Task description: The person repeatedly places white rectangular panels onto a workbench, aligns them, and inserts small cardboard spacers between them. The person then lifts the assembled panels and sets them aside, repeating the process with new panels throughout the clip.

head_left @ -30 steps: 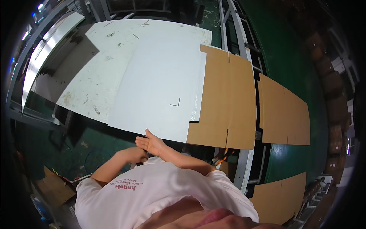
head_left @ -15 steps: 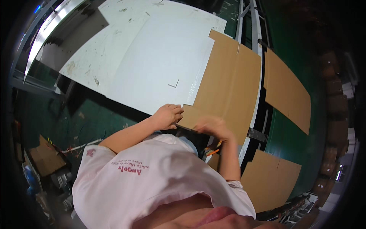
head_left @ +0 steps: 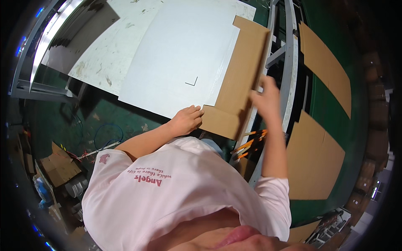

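Left hand [head_left: 187, 120]: laid palm-down at the near edge, fingers extended where the white sheet [head_left: 167, 62] meets the brown cardboard [head_left: 231, 92]; nothing is grasped.
Brown cardboard: kept beside the white sheet on the worktable [head_left: 100, 69]; its right part, seen flat half a second ago, is now turned up, so folding is judged begun.
Right hand [head_left: 266, 98]: carried forward along the raised edge; blurred, so any grip cannot be told.
Cardboard panels [head_left: 316, 163]: left lying farther right.
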Motion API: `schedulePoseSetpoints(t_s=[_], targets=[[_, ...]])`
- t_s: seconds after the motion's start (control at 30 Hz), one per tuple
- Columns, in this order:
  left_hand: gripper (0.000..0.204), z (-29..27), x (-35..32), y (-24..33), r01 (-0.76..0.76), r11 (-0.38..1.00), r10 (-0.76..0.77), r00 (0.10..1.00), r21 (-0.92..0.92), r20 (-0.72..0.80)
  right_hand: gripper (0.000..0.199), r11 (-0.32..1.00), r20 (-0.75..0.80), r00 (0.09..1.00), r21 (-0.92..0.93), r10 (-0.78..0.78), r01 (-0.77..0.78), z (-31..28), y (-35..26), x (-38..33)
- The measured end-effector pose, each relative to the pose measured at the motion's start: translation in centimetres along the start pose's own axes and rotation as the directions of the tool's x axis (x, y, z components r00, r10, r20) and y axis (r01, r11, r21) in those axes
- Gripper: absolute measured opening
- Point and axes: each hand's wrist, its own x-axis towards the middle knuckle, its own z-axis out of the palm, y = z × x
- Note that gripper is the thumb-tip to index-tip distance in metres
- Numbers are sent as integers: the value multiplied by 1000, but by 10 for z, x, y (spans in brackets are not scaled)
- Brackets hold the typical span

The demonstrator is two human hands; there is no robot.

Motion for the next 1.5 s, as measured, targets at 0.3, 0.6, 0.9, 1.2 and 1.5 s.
schedulePoseSetpoints(t_s=[0.3,0.6,0.9,1.2,1.5], targets=[[33,1,7,-4,-20,996,14,997,-83,-77,21,768,100,993,-630,-70,118,163,-2,26],[69,-28,27,-91,406,912,-409,902,-55,-140,65,887,-316,946,-415,69,-204,142,65,34],[95,-123,67,-360,945,305,-917,260,-114,-301,76,812,-102,816,225,569,-538,72,108,126],[86,-101,79,-399,888,221,-974,221,-402,-47,63,437,298,749,662,592,-609,56,138,126],[90,-95,72,-413,980,185,-975,175,-67,-135,58,714,-44,771,415,635,-564,77,111,125]])
